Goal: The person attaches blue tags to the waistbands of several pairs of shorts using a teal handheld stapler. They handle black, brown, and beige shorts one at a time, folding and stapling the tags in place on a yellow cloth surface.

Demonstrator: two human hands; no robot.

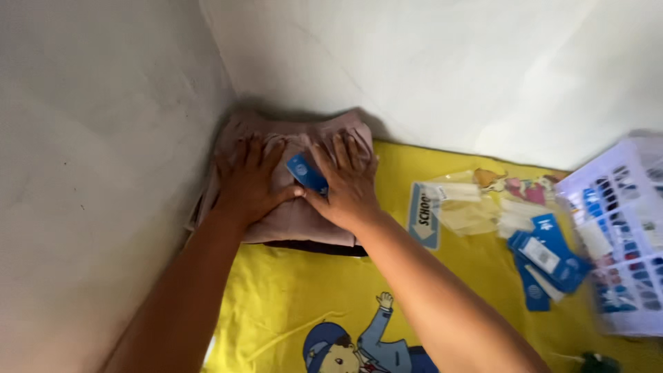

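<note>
A folded dusty-pink garment lies on top of a small pile of folded clothes in the corner where two white walls meet. My left hand presses flat on its left half, fingers spread. Flat on the right half rests my right hand. A small blue card tag sticks up between the two hands, touching both thumbs. A darker garment shows under the pink one at the near edge.
A yellow sheet with a cartoon figure covers the surface. Several blue card tags and clear plastic bags lie to the right. A white plastic basket stands at the far right.
</note>
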